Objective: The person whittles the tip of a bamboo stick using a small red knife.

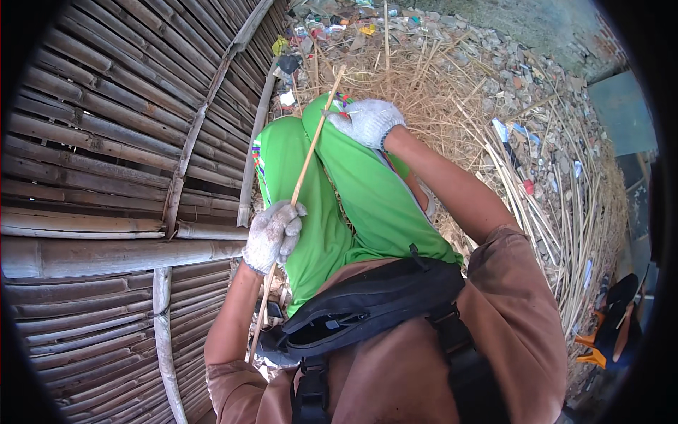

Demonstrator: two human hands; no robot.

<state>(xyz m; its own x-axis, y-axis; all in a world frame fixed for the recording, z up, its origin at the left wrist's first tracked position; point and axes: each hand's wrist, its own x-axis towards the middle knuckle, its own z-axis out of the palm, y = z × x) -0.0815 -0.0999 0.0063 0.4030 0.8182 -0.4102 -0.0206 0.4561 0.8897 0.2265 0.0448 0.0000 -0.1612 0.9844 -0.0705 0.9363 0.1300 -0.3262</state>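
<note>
A long thin bamboo strip [305, 164] runs diagonally over my lap, from near my left hip up past my knees. My left hand [272, 236], in a white knit glove, is closed around the strip at its lower part. My right hand [367, 121], also gloved, grips the strip higher up, above my right knee. I sit in bright green trousers [353, 205] and a brown shirt, with a black waist bag [367, 304] across my front.
A wall of horizontal bamboo slats [106, 155] with thick bamboo poles fills the left. Dry bamboo strips and straw [508, 184] lie heaped on the ground ahead and right, with litter and rubble beyond. An orange-handled tool [600, 339] lies at right.
</note>
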